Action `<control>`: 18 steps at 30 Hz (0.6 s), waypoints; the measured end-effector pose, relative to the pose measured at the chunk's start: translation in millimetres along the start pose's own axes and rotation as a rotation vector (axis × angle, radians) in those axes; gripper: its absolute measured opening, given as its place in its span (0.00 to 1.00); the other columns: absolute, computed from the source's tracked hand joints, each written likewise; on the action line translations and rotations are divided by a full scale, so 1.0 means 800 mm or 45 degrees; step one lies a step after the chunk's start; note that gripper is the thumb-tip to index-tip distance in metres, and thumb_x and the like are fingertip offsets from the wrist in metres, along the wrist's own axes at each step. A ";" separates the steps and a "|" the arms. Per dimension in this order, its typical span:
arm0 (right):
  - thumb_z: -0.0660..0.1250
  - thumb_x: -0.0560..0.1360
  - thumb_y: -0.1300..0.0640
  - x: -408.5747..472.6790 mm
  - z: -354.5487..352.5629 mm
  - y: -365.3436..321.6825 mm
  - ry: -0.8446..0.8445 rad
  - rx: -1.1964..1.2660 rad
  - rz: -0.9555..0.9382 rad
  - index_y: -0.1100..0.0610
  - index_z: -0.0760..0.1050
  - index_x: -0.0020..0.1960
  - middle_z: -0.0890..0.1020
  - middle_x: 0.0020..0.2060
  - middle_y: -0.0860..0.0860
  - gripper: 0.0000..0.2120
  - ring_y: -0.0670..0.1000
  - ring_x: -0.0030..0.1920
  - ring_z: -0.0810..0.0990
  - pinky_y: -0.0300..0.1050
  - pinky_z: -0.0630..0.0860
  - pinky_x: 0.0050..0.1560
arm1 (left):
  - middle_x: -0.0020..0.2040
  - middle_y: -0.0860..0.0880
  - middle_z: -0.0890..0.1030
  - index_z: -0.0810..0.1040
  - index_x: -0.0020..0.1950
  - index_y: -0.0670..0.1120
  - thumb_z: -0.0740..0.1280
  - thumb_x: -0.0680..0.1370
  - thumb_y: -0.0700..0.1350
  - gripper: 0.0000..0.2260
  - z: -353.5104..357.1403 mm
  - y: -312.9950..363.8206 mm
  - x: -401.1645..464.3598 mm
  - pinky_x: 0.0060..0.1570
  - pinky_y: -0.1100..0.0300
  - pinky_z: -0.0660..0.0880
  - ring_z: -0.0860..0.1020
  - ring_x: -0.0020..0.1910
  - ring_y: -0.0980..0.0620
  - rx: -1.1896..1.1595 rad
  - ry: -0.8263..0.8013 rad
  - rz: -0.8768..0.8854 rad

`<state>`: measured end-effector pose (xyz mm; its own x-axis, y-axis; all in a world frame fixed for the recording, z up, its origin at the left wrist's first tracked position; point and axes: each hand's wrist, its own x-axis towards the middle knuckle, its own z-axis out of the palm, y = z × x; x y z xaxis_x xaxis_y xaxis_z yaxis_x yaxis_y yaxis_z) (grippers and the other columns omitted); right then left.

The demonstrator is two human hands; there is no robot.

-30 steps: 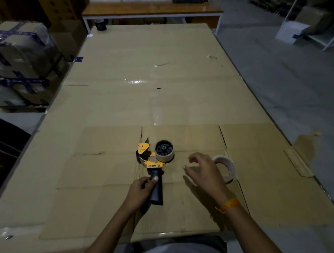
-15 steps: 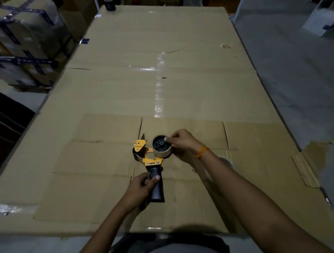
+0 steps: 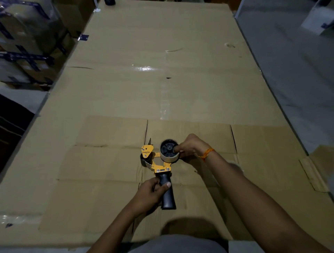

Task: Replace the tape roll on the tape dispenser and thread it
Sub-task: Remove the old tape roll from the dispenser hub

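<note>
An orange tape dispenser (image 3: 155, 160) with a black handle lies flat on the cardboard-covered table (image 3: 162, 90). My left hand (image 3: 151, 194) is closed around the handle. On the dispenser's black hub sits a nearly used-up tape roll (image 3: 169, 157), only a thin pale ring. My right hand (image 3: 191, 147) grips this ring at its right side, with the thumb over the hub. The new tape roll seen earlier is hidden behind my right forearm.
A flattened cardboard sheet (image 3: 108, 162) lies under the dispenser. Wrapped boxes (image 3: 23, 41) are stacked past the table's left edge. The table's right edge (image 3: 271, 90) drops to a grey floor. A dark object (image 3: 110, 2) stands at the far end.
My right hand moved from beside the new roll on the right to the old roll on the hub and took hold of it. My left hand kept its hold on the handle.
</note>
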<state>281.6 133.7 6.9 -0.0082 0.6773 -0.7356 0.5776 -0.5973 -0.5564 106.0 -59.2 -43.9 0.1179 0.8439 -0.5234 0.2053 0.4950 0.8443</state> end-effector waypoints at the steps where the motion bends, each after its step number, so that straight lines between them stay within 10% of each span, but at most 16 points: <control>1: 0.83 0.72 0.68 0.001 0.003 0.001 0.011 0.032 0.015 0.72 0.78 0.62 0.85 0.59 0.65 0.23 0.63 0.54 0.89 0.53 0.90 0.44 | 0.34 0.42 0.72 0.74 0.46 0.41 0.71 0.83 0.51 0.15 -0.002 0.003 0.001 0.34 0.56 0.74 0.75 0.31 0.48 0.037 -0.019 0.009; 18: 0.77 0.77 0.70 -0.008 0.023 -0.003 0.067 0.069 0.041 0.63 0.76 0.46 0.85 0.57 0.64 0.10 0.60 0.54 0.86 0.55 0.87 0.62 | 0.30 0.49 0.80 0.74 0.46 0.46 0.69 0.83 0.55 0.14 -0.014 0.015 -0.002 0.34 0.55 0.78 0.83 0.30 0.52 0.297 -0.097 0.039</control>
<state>265.5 123.0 5.8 0.0537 0.6781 -0.7330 0.5319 -0.6407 -0.5537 97.6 -52.5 -31.8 0.1984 0.8352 -0.5129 0.4182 0.4011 0.8150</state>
